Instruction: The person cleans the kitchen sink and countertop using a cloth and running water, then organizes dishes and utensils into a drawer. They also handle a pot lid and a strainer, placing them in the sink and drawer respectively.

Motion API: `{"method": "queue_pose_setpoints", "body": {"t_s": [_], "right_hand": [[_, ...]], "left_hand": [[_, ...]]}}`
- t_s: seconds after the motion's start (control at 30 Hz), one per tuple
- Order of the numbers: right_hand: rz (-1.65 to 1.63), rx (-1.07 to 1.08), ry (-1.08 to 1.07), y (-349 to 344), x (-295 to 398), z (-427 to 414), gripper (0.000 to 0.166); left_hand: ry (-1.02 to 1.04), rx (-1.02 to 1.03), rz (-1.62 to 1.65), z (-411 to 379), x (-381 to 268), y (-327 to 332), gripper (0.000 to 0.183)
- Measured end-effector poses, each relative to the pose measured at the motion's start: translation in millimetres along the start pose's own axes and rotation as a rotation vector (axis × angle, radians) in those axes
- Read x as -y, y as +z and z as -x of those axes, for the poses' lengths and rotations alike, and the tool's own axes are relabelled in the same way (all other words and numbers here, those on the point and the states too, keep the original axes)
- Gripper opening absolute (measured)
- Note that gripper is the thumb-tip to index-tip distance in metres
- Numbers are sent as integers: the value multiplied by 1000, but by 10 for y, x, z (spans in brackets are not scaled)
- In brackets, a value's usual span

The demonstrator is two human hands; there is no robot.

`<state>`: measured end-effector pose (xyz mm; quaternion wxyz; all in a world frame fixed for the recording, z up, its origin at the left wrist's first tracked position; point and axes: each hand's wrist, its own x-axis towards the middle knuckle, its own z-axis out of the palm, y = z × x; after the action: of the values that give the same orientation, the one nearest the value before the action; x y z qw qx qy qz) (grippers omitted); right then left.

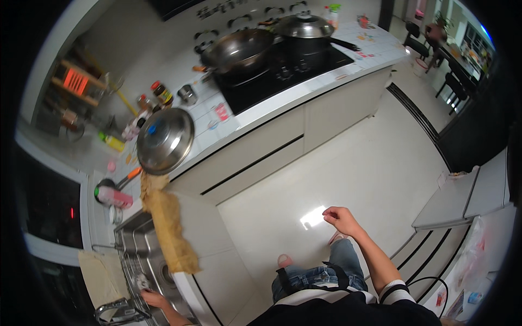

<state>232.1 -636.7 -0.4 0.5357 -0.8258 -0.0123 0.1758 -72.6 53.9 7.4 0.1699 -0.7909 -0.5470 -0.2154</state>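
Observation:
My left hand [154, 298] reaches into the stainless steel sink [179, 299] at the lower left. Its fingers are on a grey-white wad [142, 281] that looks like a steel wool scrubber, by the wire rack [129, 265] along the sink's side. The fingertips are partly hidden. Below that hand is a chrome faucet [116, 311]. My right hand [341, 220] hangs over the pale floor, its fingers loosely curled together with nothing visible in them. A yellow-brown cloth [173, 234] drapes over the sink's front edge.
A domed metal lid [166, 138] rests on the counter near jars [162, 93] and a steel cup [187, 94]. A wok [240, 51] and a lidded pan [304, 36] stand on the black cooktop [285, 73]. A pink bottle [115, 197] lies beside the sink. A person [436, 34] sits in the far room.

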Motion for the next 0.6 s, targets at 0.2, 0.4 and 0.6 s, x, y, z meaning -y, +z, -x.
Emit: {"method": "queue_pose_setpoints", "body": {"t_s": [0.2,0.4,0.6], "right_hand": [[-92,-171,70,-1598,-352,32,17],[-437,-257,59,-3160,-564,-129,24],[-1117,-338,-102,-4316,-494,-665,58]], "left_hand": [[318,-239,452,-246,-2522,-1266,23],[816,-58,1099,1013,-5793,-2917,19],[1248,350,1515,3389,-8310,-4487,19]]}}
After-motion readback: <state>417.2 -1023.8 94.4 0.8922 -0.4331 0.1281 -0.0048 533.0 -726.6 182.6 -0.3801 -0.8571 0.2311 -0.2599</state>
